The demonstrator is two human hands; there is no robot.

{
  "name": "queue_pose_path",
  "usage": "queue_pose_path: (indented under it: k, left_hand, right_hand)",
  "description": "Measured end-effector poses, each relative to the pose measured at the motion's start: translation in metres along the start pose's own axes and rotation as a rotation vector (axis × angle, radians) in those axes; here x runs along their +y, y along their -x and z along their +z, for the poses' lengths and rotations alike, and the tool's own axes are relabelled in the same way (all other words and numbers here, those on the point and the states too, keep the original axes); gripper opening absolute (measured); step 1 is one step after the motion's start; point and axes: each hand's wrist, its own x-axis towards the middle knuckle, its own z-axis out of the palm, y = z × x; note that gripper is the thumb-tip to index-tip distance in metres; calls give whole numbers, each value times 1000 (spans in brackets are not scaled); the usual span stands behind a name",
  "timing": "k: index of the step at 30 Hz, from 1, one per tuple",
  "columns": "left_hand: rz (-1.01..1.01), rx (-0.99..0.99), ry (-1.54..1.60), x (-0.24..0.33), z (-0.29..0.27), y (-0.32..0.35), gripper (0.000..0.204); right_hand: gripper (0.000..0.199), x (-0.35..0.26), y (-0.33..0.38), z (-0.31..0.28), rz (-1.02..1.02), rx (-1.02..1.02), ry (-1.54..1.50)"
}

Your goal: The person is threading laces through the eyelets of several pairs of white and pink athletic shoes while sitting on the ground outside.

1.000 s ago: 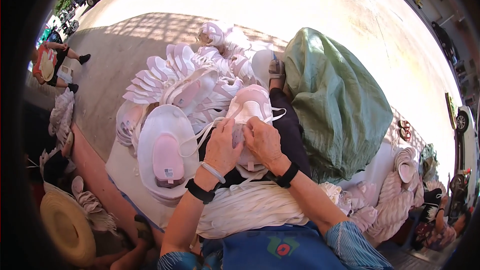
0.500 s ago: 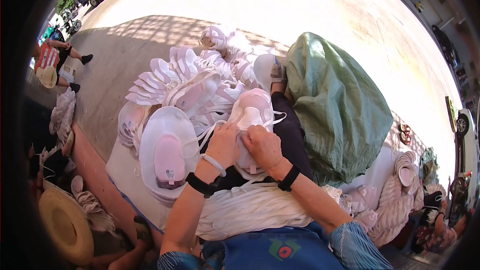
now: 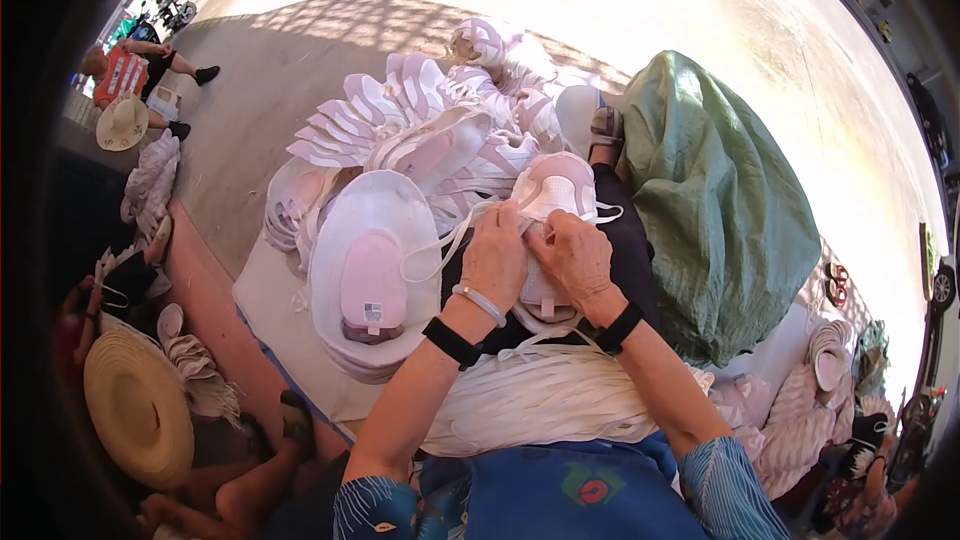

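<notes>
A pink-and-white shoe upper (image 3: 553, 182) lies over my lap, its toe pointing away from me. My left hand (image 3: 494, 258) is closed at its left eyelet edge, fingers pinched on a white shoelace (image 3: 428, 252) that loops out to the left. My right hand (image 3: 574, 262) is curled at the opposite eyelet edge and grips the upper; its fingertips are partly hidden. A lace end sticks out on the upper's right side. Across my lap, nearest my body, lies a thick bundle of white laces (image 3: 540, 395).
Left of my hands stands a nested stack of uppers with pink insoles (image 3: 372, 280). More uppers (image 3: 375, 115) fan out beyond it. A green cloth sack (image 3: 715, 210) bulges on the right. A straw hat (image 3: 135, 408) and other people sit at the left, with further uppers (image 3: 800, 425) at right.
The whole view has shifted, so things appear further right and slightly higher. Both hands stay on the upper; the right fingers have moved a little along its eyelet edge.
</notes>
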Motion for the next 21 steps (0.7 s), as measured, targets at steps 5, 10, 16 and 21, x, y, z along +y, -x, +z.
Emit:
queue_pose_path:
  k: [5,10,16,21]
  left_hand:
    - [-14,-137,-44,12,12,3,27]
    - [-75,-263,-57,15,35,8,34]
    - [10,-218,-24,-4,18,5,19]
    - [176,-242,79,-21,-8,-10,20]
  right_hand:
    - [29,5,5,-6,51,1,77]
    - [28,24,17,-1,-31,25,158]
    - [22,-1,18,3,-140,83,178]
    - [17,3,6,15,-104,62,134]
